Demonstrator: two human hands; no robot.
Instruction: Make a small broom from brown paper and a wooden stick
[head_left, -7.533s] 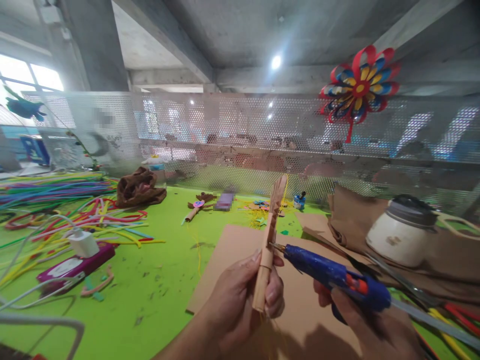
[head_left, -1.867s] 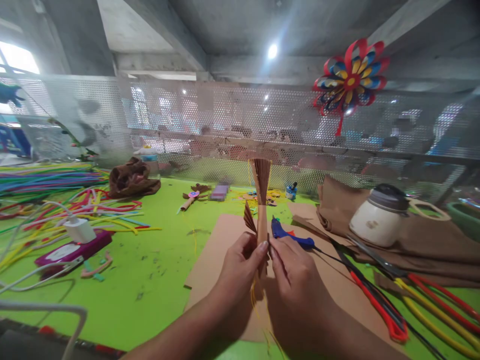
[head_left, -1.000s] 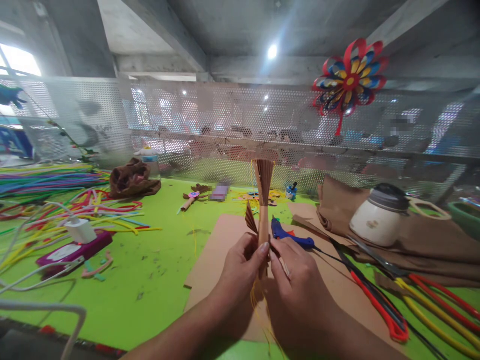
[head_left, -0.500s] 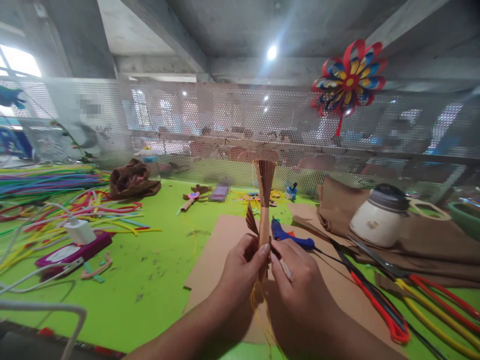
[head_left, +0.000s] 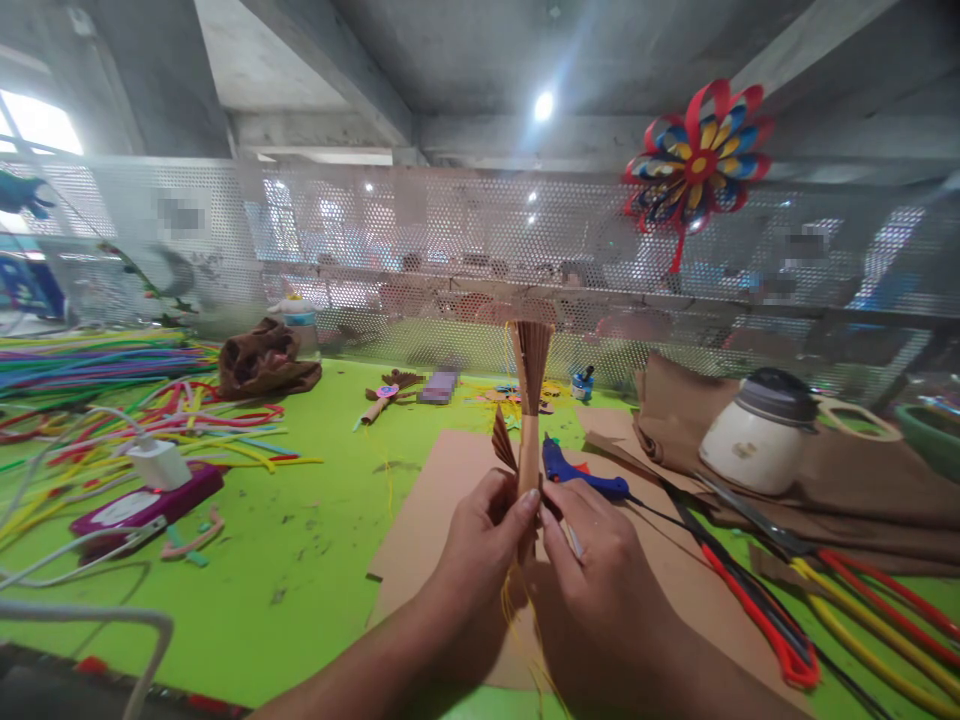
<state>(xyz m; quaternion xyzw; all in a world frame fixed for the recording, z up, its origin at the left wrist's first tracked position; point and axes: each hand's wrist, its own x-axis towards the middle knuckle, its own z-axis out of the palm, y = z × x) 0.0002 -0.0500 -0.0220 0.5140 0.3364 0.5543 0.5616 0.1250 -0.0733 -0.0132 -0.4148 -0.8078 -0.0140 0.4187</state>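
Unmoved, paper fan stick (head_left: 529, 440) stands pinched between left hand (head_left: 480, 545) and right hand (head_left: 600, 570).

Bright scene; ceiling lamp (head_left: 544, 105) flares at upper centre, window (head_left: 34, 125) glares upper left; edges bowed, background soft.

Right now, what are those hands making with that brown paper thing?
A person holds a brown paper craft upright with both hands. The left hand and right hand pinch its rolled stem together, low down, over a cardboard sheet on the green table. The top is pleated like a little fan, and yellow strings hang from the bottom. A blue glue gun lies on the cardboard just behind the hands.
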